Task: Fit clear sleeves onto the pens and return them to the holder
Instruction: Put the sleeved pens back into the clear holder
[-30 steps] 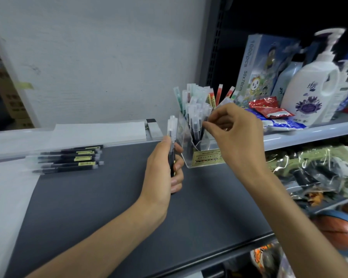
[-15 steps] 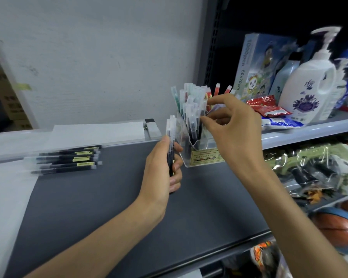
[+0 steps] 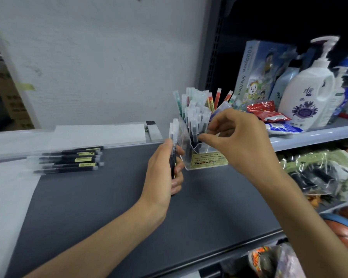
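Observation:
A clear acrylic holder (image 3: 207,164) with a yellow label stands at the back of the dark shelf top, packed with sleeved pens (image 3: 193,109) standing upright. My right hand (image 3: 237,143) reaches over it, thumb and forefinger pinched on a sleeved dark pen (image 3: 193,133) at the holder's front. My left hand (image 3: 165,167) is just left of the holder, gripping a small bunch of sleeved pens (image 3: 173,133) upright. Several black pens with yellow labels (image 3: 68,159) lie in a row at the left.
White paper (image 3: 6,197) covers the left side. A metal clip (image 3: 152,129) lies by the wall. On the shelf to the right are a puzzle box (image 3: 255,71), a white pump bottle (image 3: 309,89) and snack packets (image 3: 267,113). Bagged goods (image 3: 319,173) fill the lower shelf.
My right hand has shifted slightly left and down at the holder's pens. My left hand keeps its bunch in the same place.

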Tool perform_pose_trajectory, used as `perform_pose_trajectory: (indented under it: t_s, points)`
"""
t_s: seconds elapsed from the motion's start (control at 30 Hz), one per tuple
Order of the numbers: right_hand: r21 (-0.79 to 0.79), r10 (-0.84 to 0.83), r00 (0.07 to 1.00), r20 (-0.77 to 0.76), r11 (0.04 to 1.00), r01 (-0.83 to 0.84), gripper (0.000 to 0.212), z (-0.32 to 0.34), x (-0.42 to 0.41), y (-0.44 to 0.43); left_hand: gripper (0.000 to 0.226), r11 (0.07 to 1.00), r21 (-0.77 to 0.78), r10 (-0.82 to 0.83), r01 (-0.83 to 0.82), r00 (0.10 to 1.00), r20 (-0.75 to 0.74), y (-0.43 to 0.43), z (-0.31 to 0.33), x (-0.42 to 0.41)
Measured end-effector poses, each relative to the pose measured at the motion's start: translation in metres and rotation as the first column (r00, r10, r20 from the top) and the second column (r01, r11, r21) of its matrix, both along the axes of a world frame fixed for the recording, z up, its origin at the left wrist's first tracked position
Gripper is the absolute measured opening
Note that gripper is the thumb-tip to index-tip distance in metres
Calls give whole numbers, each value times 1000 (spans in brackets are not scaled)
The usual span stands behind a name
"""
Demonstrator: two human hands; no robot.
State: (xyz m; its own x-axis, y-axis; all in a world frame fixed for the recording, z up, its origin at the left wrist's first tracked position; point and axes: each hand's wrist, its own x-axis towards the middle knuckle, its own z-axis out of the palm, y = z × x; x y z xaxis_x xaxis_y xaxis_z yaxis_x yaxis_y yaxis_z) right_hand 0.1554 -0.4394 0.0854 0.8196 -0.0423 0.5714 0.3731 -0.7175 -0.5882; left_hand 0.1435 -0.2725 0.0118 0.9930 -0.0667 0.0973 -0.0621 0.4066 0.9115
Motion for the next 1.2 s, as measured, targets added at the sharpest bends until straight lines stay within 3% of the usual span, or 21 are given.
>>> perform_pose_trajectory:
  t_s: [0.33,0.63,0.8,0.93,1.0,1.07,1.13,1.2]
  points:
    - [115,-32,999,-18,993,34,24,-4,14,15,41,1000,-3,-19,19,999,31,0,-2,1]
    - [-136,-56,998,-38,989,51,18,-1,10,15,32,995,83,52,-59,995,88,-3,-1,-2]
    - [-170,-106,994,-28,980,99,16,-5,4,10,32,988,145,36,-58,988,152,-3,0,-5]
    - [-87,-130,991,-42,988,126,18,-3,-6,6,36,986,146,49,-75,983,176,-2,1,-6]
    - [89,-1,985,-174,996,16,14,3,-13,3,39,987,145,41,-68,983,179,-3,3,-9]
    - [294,225,931,-287,946,-138,7,9,-22,4,35,986,159,16,-47,981,192,-5,6,-12]
    - [354,319,901,-293,912,-208,7,11,-28,5,29,983,182,-24,-16,977,214,-7,7,-15]
    - [332,295,918,-266,922,-200,12,13,-31,6,28,978,210,-62,11,970,236,-8,8,-18]
